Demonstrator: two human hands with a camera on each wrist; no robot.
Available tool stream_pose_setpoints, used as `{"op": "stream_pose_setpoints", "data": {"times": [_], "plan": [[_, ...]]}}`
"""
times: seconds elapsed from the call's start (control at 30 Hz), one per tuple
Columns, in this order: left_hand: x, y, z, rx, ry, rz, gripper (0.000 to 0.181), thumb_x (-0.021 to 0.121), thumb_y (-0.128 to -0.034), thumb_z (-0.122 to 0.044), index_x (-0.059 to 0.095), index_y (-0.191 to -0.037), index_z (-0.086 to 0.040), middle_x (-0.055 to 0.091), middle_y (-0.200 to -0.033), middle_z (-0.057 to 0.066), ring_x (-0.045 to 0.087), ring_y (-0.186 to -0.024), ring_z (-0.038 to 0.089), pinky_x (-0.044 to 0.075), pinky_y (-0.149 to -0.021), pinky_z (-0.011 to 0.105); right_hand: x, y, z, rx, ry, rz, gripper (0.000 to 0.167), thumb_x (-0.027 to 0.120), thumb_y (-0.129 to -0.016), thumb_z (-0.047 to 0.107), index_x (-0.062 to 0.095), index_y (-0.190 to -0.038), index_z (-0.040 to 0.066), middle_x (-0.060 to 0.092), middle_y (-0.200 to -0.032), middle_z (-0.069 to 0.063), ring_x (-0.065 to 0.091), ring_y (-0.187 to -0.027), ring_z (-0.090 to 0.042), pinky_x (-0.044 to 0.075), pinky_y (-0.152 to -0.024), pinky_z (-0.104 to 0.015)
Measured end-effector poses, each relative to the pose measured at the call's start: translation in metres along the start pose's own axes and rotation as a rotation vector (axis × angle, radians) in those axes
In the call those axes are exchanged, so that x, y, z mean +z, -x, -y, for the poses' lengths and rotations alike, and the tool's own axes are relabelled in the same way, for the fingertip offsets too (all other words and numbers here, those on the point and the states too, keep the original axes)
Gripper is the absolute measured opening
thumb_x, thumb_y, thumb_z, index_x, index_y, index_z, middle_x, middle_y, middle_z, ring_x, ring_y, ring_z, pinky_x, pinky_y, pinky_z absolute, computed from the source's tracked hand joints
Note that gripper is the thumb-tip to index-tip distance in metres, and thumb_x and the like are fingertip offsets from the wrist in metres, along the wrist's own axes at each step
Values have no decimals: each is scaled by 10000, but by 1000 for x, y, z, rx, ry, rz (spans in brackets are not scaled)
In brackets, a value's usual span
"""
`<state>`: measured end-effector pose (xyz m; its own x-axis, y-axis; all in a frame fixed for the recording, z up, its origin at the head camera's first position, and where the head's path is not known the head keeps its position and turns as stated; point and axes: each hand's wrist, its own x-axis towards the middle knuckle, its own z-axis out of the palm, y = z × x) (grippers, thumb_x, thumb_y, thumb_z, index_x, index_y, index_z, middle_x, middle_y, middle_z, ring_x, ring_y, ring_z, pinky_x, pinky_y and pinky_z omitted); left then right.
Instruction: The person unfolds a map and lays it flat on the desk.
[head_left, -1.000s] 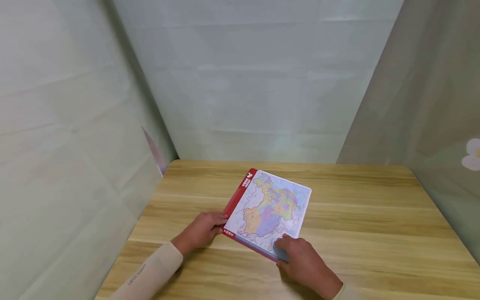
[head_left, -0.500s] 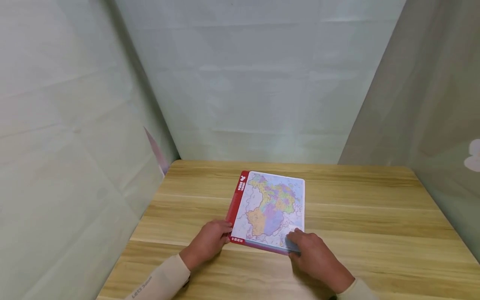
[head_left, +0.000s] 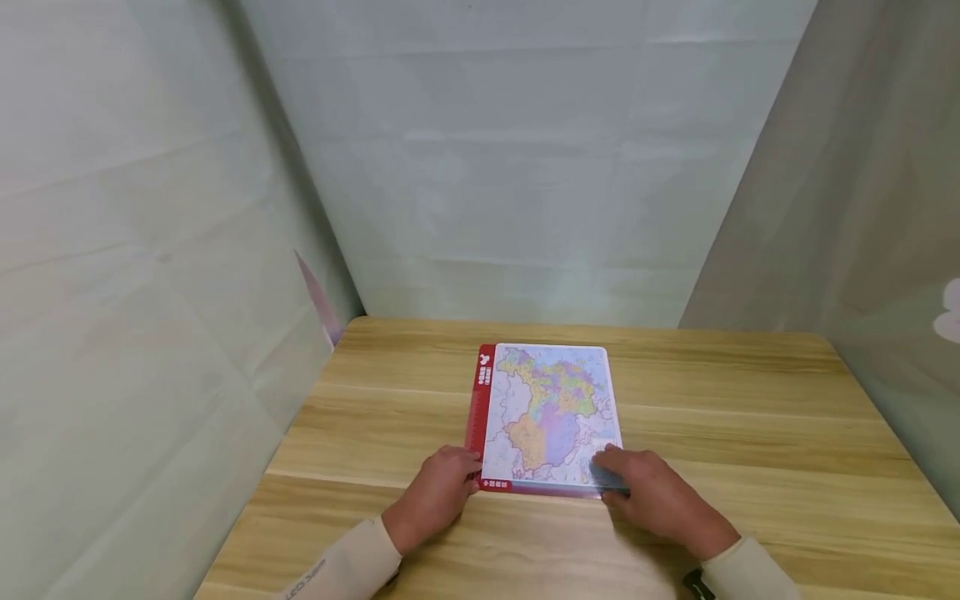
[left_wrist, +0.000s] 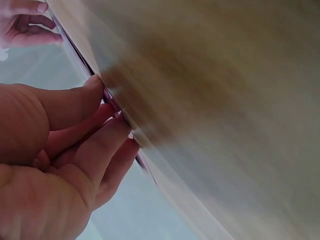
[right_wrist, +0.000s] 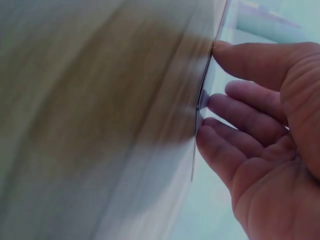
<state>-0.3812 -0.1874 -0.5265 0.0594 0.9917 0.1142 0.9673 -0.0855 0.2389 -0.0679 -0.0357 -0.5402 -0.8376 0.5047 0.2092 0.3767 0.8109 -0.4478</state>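
A thin flat map board (head_left: 551,400) lies on the wooden table, its edges nearly squared to the table's. Coloured regions are printed on it, and a red strip with white characters runs down its left side. At its near left corner my left hand (head_left: 438,492) holds the edge between thumb and fingers. The near right corner is pinched by my right hand (head_left: 660,500), fingers on top and thumb at the near edge. In the left wrist view, the left hand (left_wrist: 65,135) meets the thin edge; the right wrist view shows the right hand (right_wrist: 270,130) likewise.
The wood-grain table (head_left: 750,467) extends to both sides of the board. Pale cloth hangs behind it (head_left: 510,167) and along the left (head_left: 135,333). A darker cloth with a white flower hangs at the right.
The map board has turned anticlockwise from a slanted position to nearly straight. Both hands have stayed at its near corners and shifted rightward in the head view, the right one moving slightly farther away.
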Motion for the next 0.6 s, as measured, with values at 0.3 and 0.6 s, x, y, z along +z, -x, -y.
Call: {"op": "stream_pose_setpoints", "data": {"times": [0.3, 0.6], "plan": [[-2, -3, 0, -11, 0, 22, 271, 845, -891, -122, 810, -1144, -34, 791, -1187, 105, 722, -1103, 263, 589, -1013, 454, 7, -1, 21, 104, 114, -2, 491, 901, -850, 262, 727, -1260, 55, 730, -1328, -142, 686, -1272, -381, 593, -999, -536], [-3, -1, 3, -55, 44, 64, 286, 832, -906, -136, 807, -1177, -47, 787, -1218, 89, 709, -1161, 268, 577, -1045, 481, 22, -23, 45, 29, 186, -6, 487, 879, -874, 304, 731, -1272, 66, 694, -1402, -158, 662, -1321, -352, 618, -953, -515]]}}
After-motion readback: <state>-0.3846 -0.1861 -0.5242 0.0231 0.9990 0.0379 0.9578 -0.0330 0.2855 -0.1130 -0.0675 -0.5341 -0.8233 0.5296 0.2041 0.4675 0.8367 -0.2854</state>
